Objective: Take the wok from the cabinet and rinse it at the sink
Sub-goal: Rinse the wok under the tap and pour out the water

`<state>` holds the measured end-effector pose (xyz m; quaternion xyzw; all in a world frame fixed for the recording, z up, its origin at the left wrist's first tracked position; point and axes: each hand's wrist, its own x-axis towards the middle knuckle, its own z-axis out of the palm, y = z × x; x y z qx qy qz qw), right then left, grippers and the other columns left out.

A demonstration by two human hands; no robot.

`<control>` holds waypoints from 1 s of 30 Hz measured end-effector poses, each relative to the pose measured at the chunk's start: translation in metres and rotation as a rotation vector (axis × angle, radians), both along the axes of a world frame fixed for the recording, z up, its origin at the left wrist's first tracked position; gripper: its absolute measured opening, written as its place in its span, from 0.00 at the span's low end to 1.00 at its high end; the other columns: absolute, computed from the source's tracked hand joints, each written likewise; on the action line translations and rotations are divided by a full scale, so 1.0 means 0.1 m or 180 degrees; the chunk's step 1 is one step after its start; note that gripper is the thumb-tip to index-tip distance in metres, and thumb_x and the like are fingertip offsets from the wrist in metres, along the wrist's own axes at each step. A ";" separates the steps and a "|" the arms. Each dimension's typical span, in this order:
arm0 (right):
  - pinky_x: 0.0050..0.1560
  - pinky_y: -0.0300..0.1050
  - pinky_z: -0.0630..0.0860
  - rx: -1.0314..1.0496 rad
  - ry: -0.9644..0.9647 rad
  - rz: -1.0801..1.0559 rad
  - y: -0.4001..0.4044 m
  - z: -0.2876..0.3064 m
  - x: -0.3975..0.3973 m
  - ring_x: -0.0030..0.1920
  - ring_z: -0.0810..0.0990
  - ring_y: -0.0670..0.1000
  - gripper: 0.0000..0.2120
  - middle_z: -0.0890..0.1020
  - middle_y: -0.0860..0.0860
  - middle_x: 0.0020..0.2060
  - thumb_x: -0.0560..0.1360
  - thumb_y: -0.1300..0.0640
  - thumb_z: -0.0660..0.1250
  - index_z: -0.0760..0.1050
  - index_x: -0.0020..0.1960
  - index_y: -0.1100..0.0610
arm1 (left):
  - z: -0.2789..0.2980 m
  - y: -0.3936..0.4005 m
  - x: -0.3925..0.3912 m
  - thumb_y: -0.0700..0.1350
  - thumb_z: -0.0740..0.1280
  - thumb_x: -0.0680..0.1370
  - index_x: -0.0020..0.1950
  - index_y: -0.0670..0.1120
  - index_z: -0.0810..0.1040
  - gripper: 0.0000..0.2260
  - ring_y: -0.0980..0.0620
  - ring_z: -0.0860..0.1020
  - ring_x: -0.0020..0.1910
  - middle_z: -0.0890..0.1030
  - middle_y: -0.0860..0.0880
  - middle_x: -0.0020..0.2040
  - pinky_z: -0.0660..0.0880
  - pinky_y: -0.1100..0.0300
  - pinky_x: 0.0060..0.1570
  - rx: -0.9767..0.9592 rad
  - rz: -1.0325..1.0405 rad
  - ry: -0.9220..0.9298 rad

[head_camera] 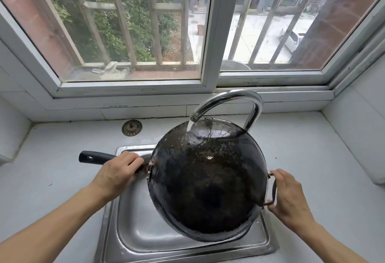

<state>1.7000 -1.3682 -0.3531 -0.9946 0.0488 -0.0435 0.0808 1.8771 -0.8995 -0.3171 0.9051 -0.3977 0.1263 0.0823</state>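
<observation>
Wet blackened wok [208, 181], shiny steel sink [133, 231]

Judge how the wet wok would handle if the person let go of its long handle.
Probably heavy: both the left hand and right hand carry the wok. Likely slippery, since faucet water runs over it. Round-bottomed, it would probably tip into the sink.

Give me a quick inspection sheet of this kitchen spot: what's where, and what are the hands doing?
Surface: pale countertop around a steel sink.
Job's things: dark wok tilted over the sink; faucet running water onto it.
Clutter: sink strainer on the counter behind the sink.
Grippers: left hand grips the long handle; right hand holds the loop handle.
Cables: nothing seen.
Surroundings: barred window, greenery, parked car.
</observation>
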 end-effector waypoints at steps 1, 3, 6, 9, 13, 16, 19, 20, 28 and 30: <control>0.54 0.53 0.70 -0.0002 0.0012 -0.0015 -0.01 -0.01 -0.01 0.58 0.74 0.63 0.46 0.74 0.60 0.59 0.47 0.64 0.78 0.69 0.64 0.65 | -0.01 -0.02 0.01 0.42 0.59 0.72 0.45 0.41 0.80 0.11 0.43 0.78 0.39 0.79 0.46 0.43 0.76 0.53 0.28 0.0015 -0.0009 -0.0023; 0.53 0.54 0.72 0.0011 0.0022 -0.0037 -0.02 -0.02 -0.02 0.57 0.74 0.63 0.45 0.74 0.60 0.58 0.48 0.63 0.78 0.69 0.64 0.65 | -0.01 -0.04 0.03 0.41 0.59 0.72 0.45 0.41 0.80 0.11 0.44 0.77 0.39 0.79 0.46 0.43 0.76 0.53 0.29 0.0047 -0.0044 -0.0028; 0.51 0.56 0.73 0.0025 0.0029 -0.0070 -0.02 -0.02 -0.04 0.56 0.74 0.63 0.46 0.74 0.61 0.58 0.47 0.63 0.79 0.69 0.64 0.65 | -0.03 -0.07 0.06 0.40 0.58 0.72 0.45 0.41 0.79 0.11 0.44 0.77 0.39 0.79 0.45 0.43 0.77 0.52 0.31 0.0050 -0.0076 -0.0052; 0.52 0.56 0.73 0.0034 0.0014 -0.0103 -0.02 -0.01 -0.05 0.56 0.73 0.63 0.46 0.74 0.61 0.59 0.47 0.64 0.79 0.69 0.64 0.65 | -0.04 -0.07 0.07 0.40 0.57 0.73 0.45 0.41 0.79 0.11 0.44 0.77 0.38 0.79 0.45 0.43 0.77 0.52 0.31 0.0053 -0.0092 -0.0054; 0.53 0.54 0.70 -0.0012 -0.0032 -0.0053 0.02 0.02 0.01 0.57 0.72 0.62 0.46 0.74 0.61 0.59 0.47 0.64 0.79 0.70 0.64 0.66 | -0.07 -0.01 0.10 0.39 0.57 0.70 0.45 0.42 0.79 0.11 0.44 0.77 0.40 0.78 0.46 0.44 0.77 0.52 0.30 0.0075 -0.0062 -0.0037; 0.54 0.55 0.71 -0.0016 -0.0037 -0.0005 0.05 0.03 0.08 0.57 0.73 0.62 0.46 0.74 0.61 0.59 0.48 0.63 0.80 0.69 0.65 0.66 | -0.05 0.04 0.12 0.38 0.61 0.69 0.46 0.42 0.79 0.10 0.44 0.77 0.39 0.79 0.46 0.43 0.77 0.53 0.30 0.0040 -0.0034 -0.0038; 0.53 0.56 0.73 0.0001 -0.0024 0.0033 0.10 0.05 0.12 0.57 0.73 0.62 0.47 0.73 0.60 0.60 0.47 0.62 0.80 0.69 0.65 0.65 | -0.03 0.11 0.18 0.32 0.71 0.62 0.47 0.42 0.79 0.15 0.44 0.78 0.40 0.78 0.46 0.44 0.77 0.54 0.31 0.0030 -0.0060 0.0048; 0.53 0.56 0.73 0.0005 -0.0020 0.0040 0.11 0.05 0.13 0.57 0.72 0.62 0.48 0.73 0.60 0.60 0.47 0.62 0.80 0.68 0.65 0.65 | -0.04 0.14 0.21 0.31 0.72 0.60 0.47 0.42 0.78 0.17 0.44 0.77 0.40 0.78 0.46 0.44 0.77 0.53 0.31 0.0058 -0.0057 0.0094; 0.55 0.54 0.72 0.0019 0.0028 0.0023 0.23 0.09 0.16 0.56 0.73 0.62 0.50 0.73 0.60 0.60 0.48 0.56 0.83 0.68 0.66 0.64 | -0.06 0.18 0.45 0.35 0.66 0.66 0.47 0.43 0.75 0.11 0.44 0.77 0.40 0.77 0.46 0.44 0.76 0.52 0.27 0.0155 -0.0134 0.0103; 0.55 0.52 0.69 0.0027 -0.0002 0.0023 0.25 0.10 0.16 0.56 0.73 0.62 0.51 0.73 0.60 0.60 0.47 0.56 0.84 0.68 0.66 0.63 | -0.07 0.18 0.47 0.35 0.67 0.66 0.47 0.43 0.75 0.11 0.44 0.77 0.40 0.77 0.47 0.44 0.76 0.53 0.26 0.0126 -0.0153 0.0137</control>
